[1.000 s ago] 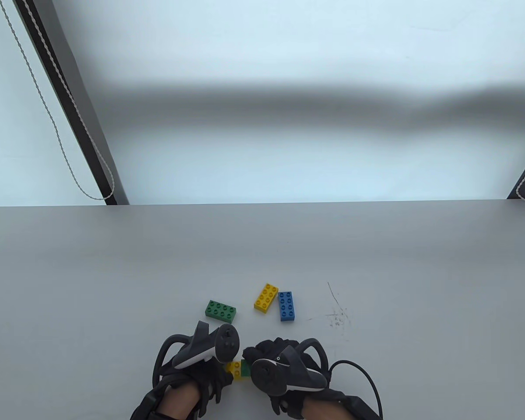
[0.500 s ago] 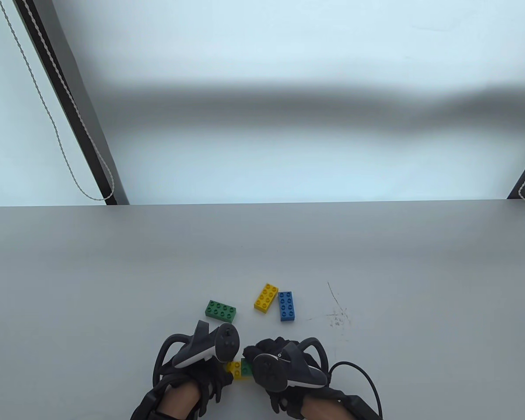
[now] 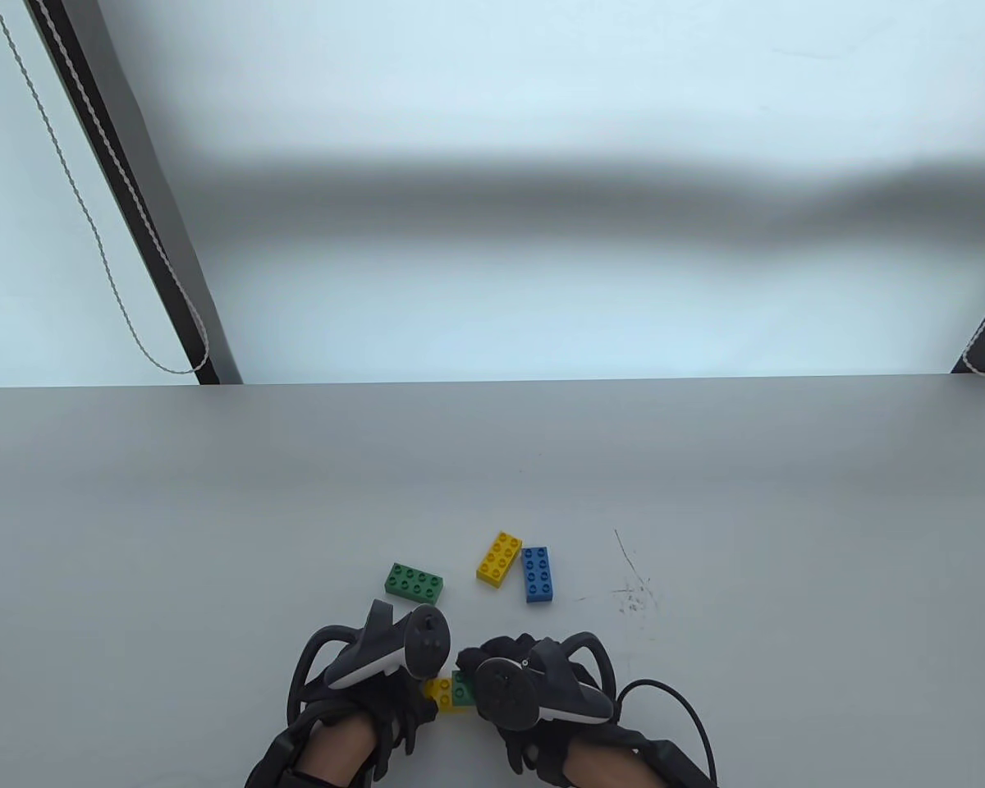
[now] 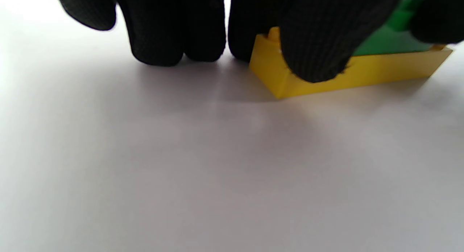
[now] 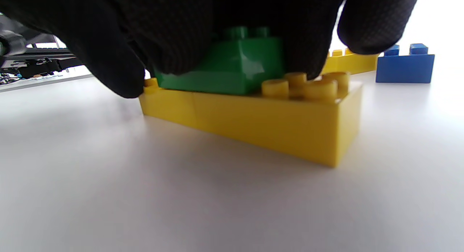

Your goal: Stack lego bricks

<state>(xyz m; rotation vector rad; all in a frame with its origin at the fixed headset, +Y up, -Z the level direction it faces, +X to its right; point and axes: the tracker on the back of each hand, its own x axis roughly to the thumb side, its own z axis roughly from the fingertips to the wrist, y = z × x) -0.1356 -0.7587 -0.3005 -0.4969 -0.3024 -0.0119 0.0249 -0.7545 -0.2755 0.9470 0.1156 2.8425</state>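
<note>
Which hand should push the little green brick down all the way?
The right hand, probably. Its fingers already lie on the green brick, which sits on the yellow brick. The left hand touches the yellow brick's end, so it looks better placed to steady the base.

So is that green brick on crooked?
Yes, a bit. In the right wrist view the green brick sits tilted on the yellow brick, its left end lower, so it isn't pressed flat. The right hand grips it.
</note>
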